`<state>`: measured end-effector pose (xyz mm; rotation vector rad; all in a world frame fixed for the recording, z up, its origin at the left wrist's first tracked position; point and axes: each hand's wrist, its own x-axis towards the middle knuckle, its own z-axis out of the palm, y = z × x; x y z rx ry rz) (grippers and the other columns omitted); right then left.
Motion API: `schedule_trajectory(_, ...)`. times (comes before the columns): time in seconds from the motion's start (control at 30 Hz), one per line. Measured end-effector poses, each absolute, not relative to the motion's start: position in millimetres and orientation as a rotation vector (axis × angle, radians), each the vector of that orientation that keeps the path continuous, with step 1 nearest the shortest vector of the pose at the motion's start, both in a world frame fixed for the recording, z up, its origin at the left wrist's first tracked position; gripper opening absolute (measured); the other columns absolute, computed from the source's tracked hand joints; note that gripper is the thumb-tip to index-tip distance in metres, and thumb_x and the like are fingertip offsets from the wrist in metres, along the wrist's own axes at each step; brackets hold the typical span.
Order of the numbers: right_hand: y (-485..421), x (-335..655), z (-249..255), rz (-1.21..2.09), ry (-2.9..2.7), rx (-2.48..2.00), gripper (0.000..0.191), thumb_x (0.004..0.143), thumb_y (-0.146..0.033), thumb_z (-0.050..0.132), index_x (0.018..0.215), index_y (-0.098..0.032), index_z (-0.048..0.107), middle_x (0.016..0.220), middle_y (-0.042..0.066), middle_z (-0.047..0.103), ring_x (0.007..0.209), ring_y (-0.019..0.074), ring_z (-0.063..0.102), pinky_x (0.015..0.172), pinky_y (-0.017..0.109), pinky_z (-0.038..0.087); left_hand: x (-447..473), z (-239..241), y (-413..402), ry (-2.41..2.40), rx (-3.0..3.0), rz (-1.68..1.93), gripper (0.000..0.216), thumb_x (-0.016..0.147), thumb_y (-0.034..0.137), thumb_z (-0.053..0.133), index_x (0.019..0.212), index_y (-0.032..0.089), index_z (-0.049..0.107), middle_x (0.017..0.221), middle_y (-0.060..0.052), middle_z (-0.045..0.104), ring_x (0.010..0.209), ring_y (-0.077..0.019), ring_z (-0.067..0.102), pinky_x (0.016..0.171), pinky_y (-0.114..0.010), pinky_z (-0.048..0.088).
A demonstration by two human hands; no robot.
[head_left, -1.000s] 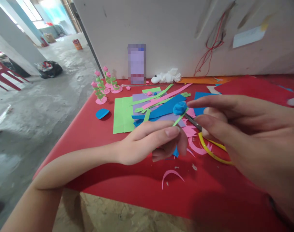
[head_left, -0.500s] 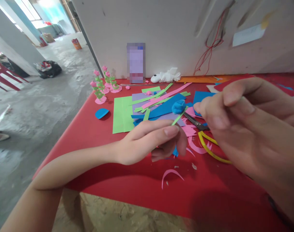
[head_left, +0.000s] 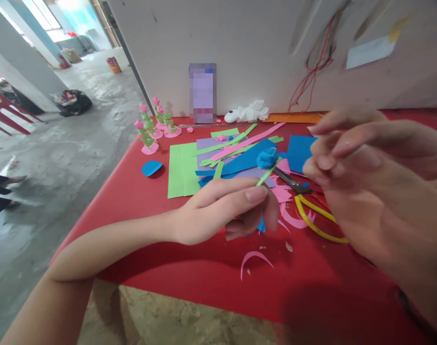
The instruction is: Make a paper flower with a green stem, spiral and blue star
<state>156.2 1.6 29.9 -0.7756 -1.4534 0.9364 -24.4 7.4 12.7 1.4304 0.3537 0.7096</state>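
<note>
My left hand [head_left: 225, 211] is closed in a pinch over the table's middle. Between its thumb and forefinger is a thin green paper strip [head_left: 264, 178]. A crumpled blue paper flower [head_left: 267, 158] shows at the strip's upper end. My right hand [head_left: 376, 172] is raised at the right, apart from the flower, its thumb and fingertips drawn together. Whether anything is pinched there I cannot make out. Yellow-handled scissors [head_left: 304, 208] lie on the table between the hands, partly behind the right one.
On the red table [head_left: 132, 249] lie green paper [head_left: 182, 165], blue paper [head_left: 236, 160], pink scraps and a blue paper disc [head_left: 152, 168]. Small pink paper flowers [head_left: 149, 127] stand at the back left. A phone [head_left: 203, 93] leans on the white panel beside a tissue pack [head_left: 247, 112].
My right hand has drawn back a little to the right, away from the blue flower. My left hand stays almost still. At the far left, a person's feet show more.
</note>
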Motion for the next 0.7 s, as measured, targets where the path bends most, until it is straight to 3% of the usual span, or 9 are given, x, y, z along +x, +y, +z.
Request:
schedule_trajectory(0.07,4.0,156.4,30.9,1.092,-1.410,-0.682,0.014,0.084,-0.023,0.058,0.079,-0.032,0.067,0.100,-0.008,0.059,0.074,0.0033,0.050,0.067,0.020,0.045,-24.8,12.2,7.0,0.345,1.432,0.712,0.034,0.095,0.036,0.036,0.075,0.015,0.054,0.052,0.004,0.040,0.046,-0.0063,0.038,0.049,-0.022,0.034)
schedule_trajectory(0.13,5.2,156.6,31.3,1.155,-1.412,-0.654,0.013,0.086,-0.024,0.055,0.081,-0.030,0.065,0.085,-0.005,0.060,0.066,0.0044,0.049,0.063,0.022,0.045,-25.3,11.9,6.7,0.335,1.433,0.717,0.034,0.096,0.033,0.034,0.077,0.015,0.054,0.053,0.004,0.040,0.047,-0.0064,0.038,0.050,-0.022,0.035)
schedule_trajectory(0.2,4.7,156.9,31.1,1.107,-1.429,-0.720,0.009,0.086,-0.026,0.056,0.081,-0.027,0.064,0.066,-0.003,0.052,0.061,0.0058,0.048,0.055,0.022,0.042,-25.7,12.1,6.8,0.333,1.432,0.719,0.033,0.096,0.033,0.033,0.077,0.015,0.054,0.053,0.004,0.040,0.047,-0.0060,0.038,0.049,-0.021,0.034)
schedule_trajectory(0.33,1.3,157.5,29.5,0.853,-1.578,-1.031,0.009,0.080,-0.038,0.062,0.086,-0.033,0.066,0.059,-0.003,0.049,0.053,0.0042,0.047,0.042,0.016,0.035,-25.8,12.5,7.2,0.353,1.439,0.714,0.035,0.095,0.037,0.035,0.076,0.015,0.054,0.052,0.004,0.039,0.047,-0.0063,0.038,0.049,-0.021,0.034)
schedule_trajectory(0.4,0.7,157.3,28.3,0.792,-1.666,-1.065,0.010,0.077,-0.039,0.065,0.086,-0.038,0.068,0.061,-0.005,0.054,0.053,0.0026,0.049,0.041,0.013,0.036,-25.8,12.2,6.9,0.350,1.443,0.712,0.034,0.095,0.035,0.034,0.076,0.015,0.054,0.051,0.004,0.039,0.047,-0.0065,0.038,0.049,-0.021,0.035)
schedule_trajectory(0.5,2.1,156.4,27.3,0.792,-1.653,-1.027,0.006,0.075,-0.035,0.068,0.080,-0.038,0.069,0.072,-0.008,0.061,0.064,0.0027,0.055,0.054,0.011,0.046,-25.7,11.7,6.5,0.331,1.437,0.712,0.032,0.095,0.033,0.035,0.077,0.015,0.054,0.052,0.004,0.040,0.047,-0.0061,0.038,0.049,-0.021,0.035)
schedule_trajectory(0.63,6.1,155.0,31.0,1.095,-1.424,-0.784,0.009,0.077,-0.025,0.065,0.075,-0.033,0.068,0.094,-0.009,0.060,0.066,0.0013,0.050,0.056,0.013,0.045,-25.1,12.8,6.5,0.345,1.424,0.707,0.034,0.095,0.035,0.036,0.076,0.015,0.054,0.053,0.004,0.040,0.047,-0.0058,0.038,0.049,-0.020,0.034)
schedule_trajectory(0.7,7.6,154.8,33.3,1.254,-1.373,-0.666,0.010,0.081,-0.024,0.061,0.076,-0.030,0.066,0.093,-0.007,0.060,0.062,0.0016,0.048,0.053,0.016,0.043,-24.7,13.4,6.6,0.360,1.421,0.704,0.035,0.095,0.037,0.035,0.075,0.015,0.054,0.052,0.004,0.040,0.047,-0.0059,0.038,0.049,-0.020,0.034)
